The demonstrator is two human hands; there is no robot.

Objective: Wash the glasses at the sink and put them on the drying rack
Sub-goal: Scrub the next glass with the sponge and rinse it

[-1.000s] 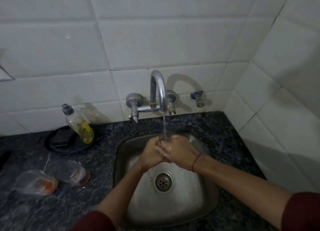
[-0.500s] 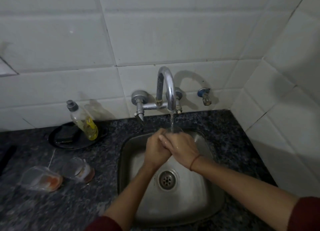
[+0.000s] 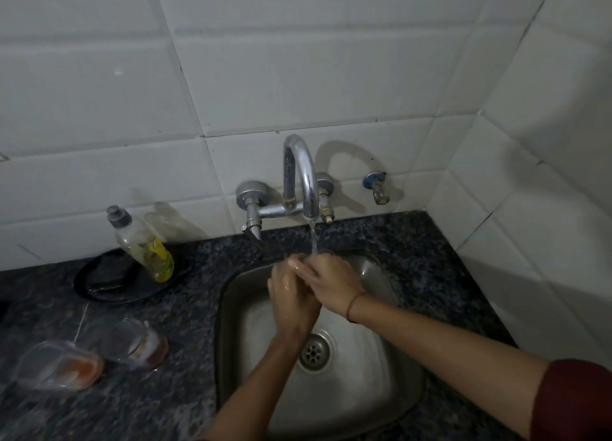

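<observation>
Both of my hands meet over the steel sink (image 3: pixel 384 387), under the running tap (image 3: pixel 299 175). My left hand (image 3: pixel 291 296) curls around a clear glass (image 3: pixel 326 252), and my right hand (image 3: pixel 332 281) wraps over it from the right. Only a faint bit of the glass's rim shows behind the fingers. Water falls onto my fingers. Two more clear glasses with orange residue lie on their sides on the dark counter at the left, one nearer the edge (image 3: pixel 58 366) and one closer to the sink (image 3: pixel 135 339). No drying rack is in view.
A dish soap bottle (image 3: pixel 145 245) with yellow liquid leans on a black plate (image 3: pixel 96 295) that holds a dark sponge (image 3: pixel 106 270), behind the lying glasses. A small wall valve (image 3: pixel 377 187) sits right of the tap. Tiled walls close the back and the right corner.
My hands have stayed under the stream, rubbing and shifting slightly around the glass. The view has drifted a little; the counter glasses have not moved.
</observation>
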